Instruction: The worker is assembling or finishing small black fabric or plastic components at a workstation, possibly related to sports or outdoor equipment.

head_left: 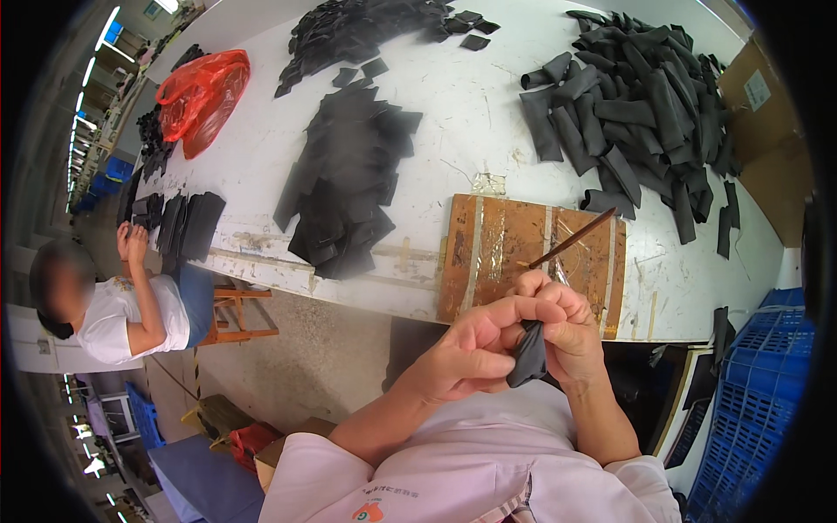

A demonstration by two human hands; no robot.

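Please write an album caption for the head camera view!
Left hand and right hand hold a black piece near the brown board on a busy white table.

The left hand (471,350) and right hand (573,338) partly hid the black piece (528,359) between them. Far beyond them, the upper edge cut off a black pile (362,35); to their right, the dark rim cropped a blue crate (757,388).

I get bright light across the flat white tabletop (471,113). Haze blurs the pile of flat black pieces (336,205); fisheye edges curve.
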